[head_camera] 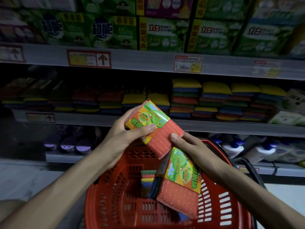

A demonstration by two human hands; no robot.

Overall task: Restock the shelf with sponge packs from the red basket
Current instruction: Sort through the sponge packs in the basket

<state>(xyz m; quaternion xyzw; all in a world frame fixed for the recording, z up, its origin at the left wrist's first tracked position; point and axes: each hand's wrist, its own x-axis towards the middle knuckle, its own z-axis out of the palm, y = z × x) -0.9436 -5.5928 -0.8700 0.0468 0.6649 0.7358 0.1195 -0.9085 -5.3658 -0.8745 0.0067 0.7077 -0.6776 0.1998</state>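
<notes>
Centrally, my left hand grasps the upper sponge pack, thumb laid across its label and fingers curled round its far edge, above the red basket. My right hand holds the lower sponge pack tilted over the basket, fingers hidden behind it, while the thumb touches the upper pack's near corner. A further pack lies in the basket. Stacked sponges fill the shelf beyond.
</notes>
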